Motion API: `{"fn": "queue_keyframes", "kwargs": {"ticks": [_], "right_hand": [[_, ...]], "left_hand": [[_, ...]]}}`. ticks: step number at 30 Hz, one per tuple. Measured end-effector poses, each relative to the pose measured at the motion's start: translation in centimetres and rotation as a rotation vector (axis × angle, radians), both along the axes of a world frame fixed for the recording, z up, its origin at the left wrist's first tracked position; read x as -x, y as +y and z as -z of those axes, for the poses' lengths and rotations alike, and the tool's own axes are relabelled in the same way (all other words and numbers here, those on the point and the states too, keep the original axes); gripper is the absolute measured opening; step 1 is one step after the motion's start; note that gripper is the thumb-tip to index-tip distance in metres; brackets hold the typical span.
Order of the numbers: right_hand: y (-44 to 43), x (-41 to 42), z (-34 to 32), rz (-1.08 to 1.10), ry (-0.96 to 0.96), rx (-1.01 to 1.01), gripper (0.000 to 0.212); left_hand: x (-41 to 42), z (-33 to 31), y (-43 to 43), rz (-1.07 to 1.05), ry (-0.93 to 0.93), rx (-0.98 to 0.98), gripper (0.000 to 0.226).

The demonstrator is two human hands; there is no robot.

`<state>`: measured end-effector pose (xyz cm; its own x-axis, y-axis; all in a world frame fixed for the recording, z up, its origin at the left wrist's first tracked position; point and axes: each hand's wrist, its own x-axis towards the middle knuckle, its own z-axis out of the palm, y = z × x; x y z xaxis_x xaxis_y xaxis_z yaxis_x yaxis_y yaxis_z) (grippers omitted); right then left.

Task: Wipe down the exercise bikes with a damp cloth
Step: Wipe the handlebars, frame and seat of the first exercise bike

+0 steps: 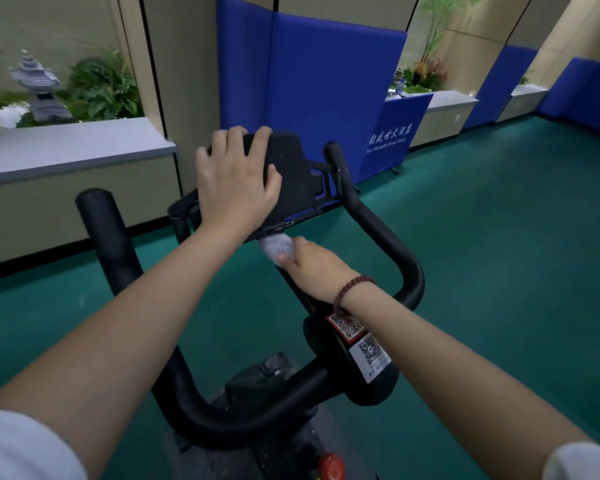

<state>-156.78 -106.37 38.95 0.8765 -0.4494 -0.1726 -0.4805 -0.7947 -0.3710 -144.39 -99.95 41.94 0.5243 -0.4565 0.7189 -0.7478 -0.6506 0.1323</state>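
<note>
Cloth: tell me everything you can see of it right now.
The cloth is pale grey and fuzzy, like microfibre, bunched into a small wad. The right hand grips it and presses it against the bike just under the lower edge of the black console. Only a rounded lump shows; the rest is hidden by the hand and console. Whether it is damp cannot be told.

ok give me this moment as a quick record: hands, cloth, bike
left hand: grips the top edge of the console
right hand: holds the grey cloth against the stem under the console
grey cloth: bunched, top hidden by the console
bead bracelet: on right wrist
QR stickers: on the stem, below the right hand
</note>
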Motion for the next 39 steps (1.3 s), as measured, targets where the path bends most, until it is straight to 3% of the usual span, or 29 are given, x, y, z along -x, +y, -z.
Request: {"fn": "queue_keyframes", "kwargs": {"ticks": [7,12,15,17,19,23,27,30,32,39], "right_hand": [[-0.8,-1.7,0.5,0.131,-0.187,-0.175,0.026],[-1.9,-2.0,0.6,0.236,-0.184,-0.393,0.037],[-3.5,-1.7,1.2,0.423,-0.149,-0.427,0.040],[-3.9,-0.8,1.3,0.562,-0.227,-0.452,0.040],[-3.5,-0.2,1.2,0.575,-0.407,-0.369,0.031],[-1.1,0.1,0.1,0.241,-0.588,0.126,0.025],[-0.7,-1.1,0.2,-0.031,-0.608,0.409,0.028],[-1.6,-1.5,0.2,-0.150,-0.576,0.626,0.016],[-2.3,-1.7,0.4,-0.154,-0.560,0.665,0.019],[-1.3,-1.8,-0.5,0.045,-0.425,0.404,0.030]], "left_hand": [[-0.1,0.1,-0.1,-0.011,-0.006,-0.006,0.047],[-0.1,0.1,0.0,-0.004,-0.004,-0.008,0.047],[-0.2,0.0,0.2,0.003,-0.003,-0.012,0.046],[-0.1,0.0,0.2,0.005,-0.004,-0.018,0.046],[-0.2,0.1,0.2,-0.007,-0.016,-0.016,0.046],[-0.2,0.1,0.1,-0.020,-0.030,-0.018,0.046],[-0.3,0.1,0.2,-0.014,-0.018,-0.027,0.046],[-0.3,0.1,0.2,-0.001,-0.020,-0.026,0.046],[-0.4,0.1,0.3,0.012,-0.027,-0.028,0.046],[-0.3,-0.4,0.9,0.011,-0.020,-0.135,0.049]]}}
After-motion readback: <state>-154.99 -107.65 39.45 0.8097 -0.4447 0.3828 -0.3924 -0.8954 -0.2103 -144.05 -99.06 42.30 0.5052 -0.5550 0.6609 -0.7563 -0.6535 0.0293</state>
